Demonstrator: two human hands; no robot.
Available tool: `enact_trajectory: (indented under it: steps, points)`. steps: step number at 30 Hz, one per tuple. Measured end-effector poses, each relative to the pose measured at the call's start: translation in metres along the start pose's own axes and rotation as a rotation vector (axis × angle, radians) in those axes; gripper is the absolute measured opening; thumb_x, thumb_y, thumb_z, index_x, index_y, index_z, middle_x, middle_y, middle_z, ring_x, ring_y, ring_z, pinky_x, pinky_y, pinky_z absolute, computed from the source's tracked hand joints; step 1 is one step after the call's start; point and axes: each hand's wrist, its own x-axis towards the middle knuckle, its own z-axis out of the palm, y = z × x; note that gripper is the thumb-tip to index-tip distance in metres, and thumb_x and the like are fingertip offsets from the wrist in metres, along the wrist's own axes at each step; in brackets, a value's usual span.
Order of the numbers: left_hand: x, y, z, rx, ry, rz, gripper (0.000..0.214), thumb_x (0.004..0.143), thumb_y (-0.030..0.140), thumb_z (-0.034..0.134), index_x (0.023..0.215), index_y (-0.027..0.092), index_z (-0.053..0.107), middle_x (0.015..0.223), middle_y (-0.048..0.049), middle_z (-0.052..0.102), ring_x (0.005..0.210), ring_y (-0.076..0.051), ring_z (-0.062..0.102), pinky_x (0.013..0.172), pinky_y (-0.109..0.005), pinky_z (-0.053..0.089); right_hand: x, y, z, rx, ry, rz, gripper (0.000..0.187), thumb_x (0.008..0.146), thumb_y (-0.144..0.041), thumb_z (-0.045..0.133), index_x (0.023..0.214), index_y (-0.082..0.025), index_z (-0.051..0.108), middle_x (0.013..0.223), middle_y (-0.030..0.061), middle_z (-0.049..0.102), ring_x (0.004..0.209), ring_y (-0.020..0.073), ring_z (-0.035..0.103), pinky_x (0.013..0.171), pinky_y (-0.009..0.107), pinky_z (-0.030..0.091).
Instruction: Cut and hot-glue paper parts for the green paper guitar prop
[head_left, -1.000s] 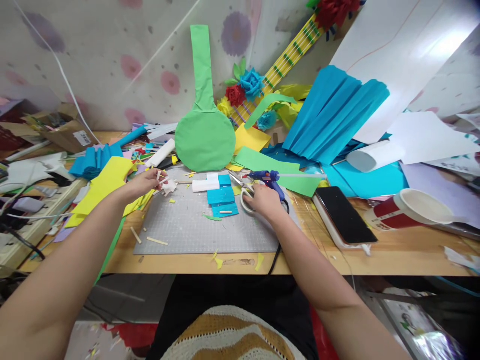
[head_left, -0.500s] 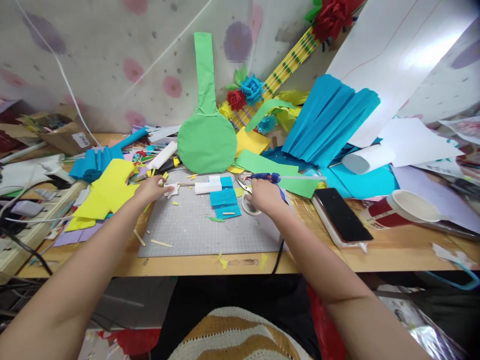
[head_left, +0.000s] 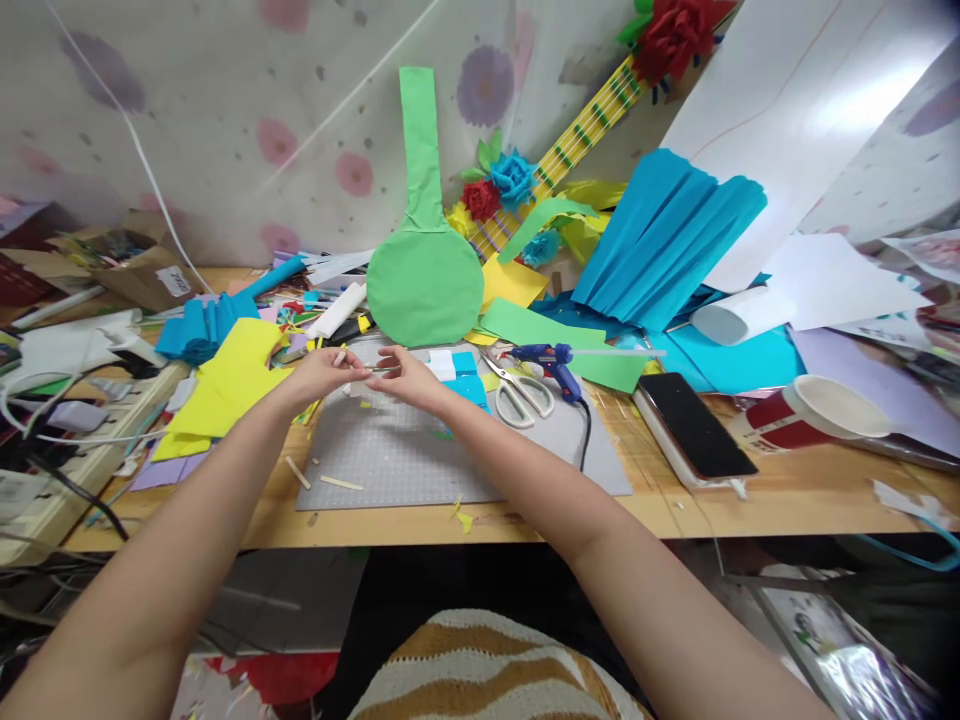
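My left hand is closed in a pinch above the left part of the grey cutting mat. Between it and my right hand runs a thin stick, whose far end is hidden by the fingers. The right fingertips also close around this stick. Just beyond the right hand lie a blue crepe paper piece and a white paper piece, both partly covered. White-handled scissors rest on the mat, beside a blue glue gun holding a long clear glue stick.
A green paper-covered guitar shape leans upright behind the mat. Yellow paper and a power strip lie at left. On the right are a phone, a paper cup and pleated blue paper.
My right hand has left the glue gun and scissors and moved left to meet my left hand at the thin stick. The glue gun now lies on the mat.
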Motion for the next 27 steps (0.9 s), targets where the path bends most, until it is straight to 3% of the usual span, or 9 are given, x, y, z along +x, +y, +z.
enact_trajectory:
  steps: [3,7,10,14,19,23,27]
  points:
    - [0.003,-0.002,0.003,0.035,0.009,0.034,0.030,0.061,0.044,0.061,0.071,0.016,0.056,0.059,0.0010,0.051,0.055,-0.012,0.044,0.051,-0.023,0.031,0.008,0.000,0.009,-0.101,0.049,0.028,0.035,0.074,-0.026,0.056,0.107,-0.017,0.048,0.101,0.0039,0.063,0.089,0.0125,0.059,0.077,0.025,0.045]
    - [0.014,-0.016,0.003,0.323,0.229,-0.038,0.027,0.073,0.036,0.048,0.089,0.017,0.055,0.083,-0.0060,0.061,0.074,-0.019,0.056,0.060,-0.027,0.038,0.005,0.004,-0.004,-0.365,0.174,0.088,0.034,0.074,-0.018,0.050,0.108,-0.018,0.047,0.104,0.0056,0.062,0.094,0.0167,0.057,0.082,0.029,0.043]
    - [0.019,-0.021,0.010,0.564,0.146,-0.138,0.029,0.073,0.040,0.048,0.090,0.017,0.055,0.094,-0.0117,0.063,0.086,-0.027,0.059,0.068,-0.033,0.041,0.001,0.009,-0.012,-0.505,0.136,0.106,0.039,0.074,-0.016,0.048,0.113,-0.018,0.044,0.103,0.0067,0.062,0.094,0.0188,0.058,0.081,0.030,0.043]
    - [0.020,-0.018,0.028,0.719,0.107,-0.184,0.044,0.072,0.050,0.048,0.100,0.015,0.052,0.106,-0.0196,0.060,0.098,-0.034,0.057,0.073,-0.039,0.043,-0.003,0.014,-0.010,-0.606,0.079,0.068,0.040,0.075,-0.014,0.044,0.115,-0.016,0.041,0.105,0.0086,0.060,0.095,0.0201,0.057,0.081,0.031,0.043]
    - [0.024,-0.019,0.033,0.762,0.058,-0.263,0.043,0.079,0.034,0.042,0.113,0.008,0.045,0.115,-0.0257,0.055,0.101,-0.035,0.056,0.075,-0.040,0.043,-0.009,0.015,-0.008,-0.691,0.061,0.072,0.039,0.077,-0.013,0.040,0.116,-0.016,0.040,0.114,0.0125,0.051,0.098,0.0204,0.053,0.083,0.034,0.043]
    - [0.024,-0.025,0.028,0.867,-0.013,-0.191,0.036,0.078,0.021,0.039,0.109,0.006,0.049,0.109,-0.0263,0.057,0.100,-0.033,0.057,0.076,-0.037,0.042,-0.011,0.016,-0.010,-0.712,0.067,0.088,0.039,0.078,-0.013,0.040,0.117,-0.015,0.039,0.115,0.0136,0.047,0.098,0.0216,0.053,0.082,0.035,0.044]
    - [0.021,-0.033,0.022,0.933,-0.013,-0.114,0.036,0.078,0.023,0.036,0.107,0.006,0.049,0.106,-0.0258,0.058,0.097,-0.034,0.058,0.074,-0.038,0.042,-0.009,0.019,-0.011,-0.709,0.080,0.095,0.039,0.078,-0.018,0.042,0.117,-0.015,0.039,0.114,0.0136,0.046,0.098,0.0224,0.053,0.081,0.035,0.044]
